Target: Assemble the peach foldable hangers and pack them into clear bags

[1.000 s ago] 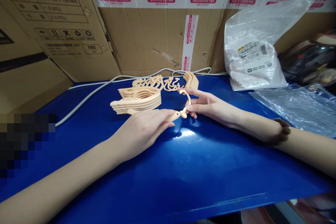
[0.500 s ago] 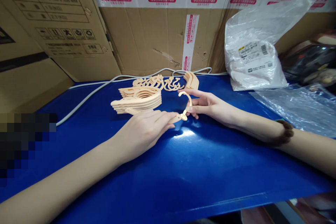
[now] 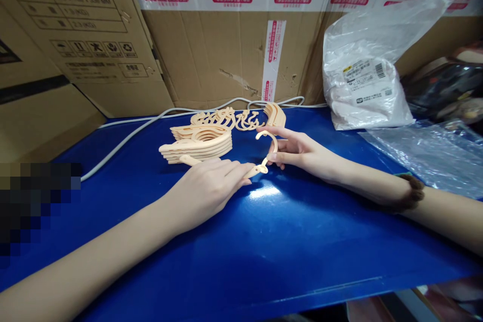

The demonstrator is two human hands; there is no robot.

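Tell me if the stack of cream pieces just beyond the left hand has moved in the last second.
No. The stack of cream pieces shows no shift in any direction, judged against the upright tape strip on the cardboard behind.

Above a blue tabletop (image 3: 241,251), a person's left hand (image 3: 209,183) grips a cream bar (image 3: 252,173) and the right hand (image 3: 302,150) a curved hook (image 3: 275,146), the pieces' ends meeting (or overlapping; hard to tell). Beyond sit stacked cream pieces (image 3: 199,150); a white bag (image 3: 368,108) stands right.

A white plastic bag (image 3: 364,88) and a pale cable (image 3: 113,154) lie before taped cardboard (image 3: 204,45).
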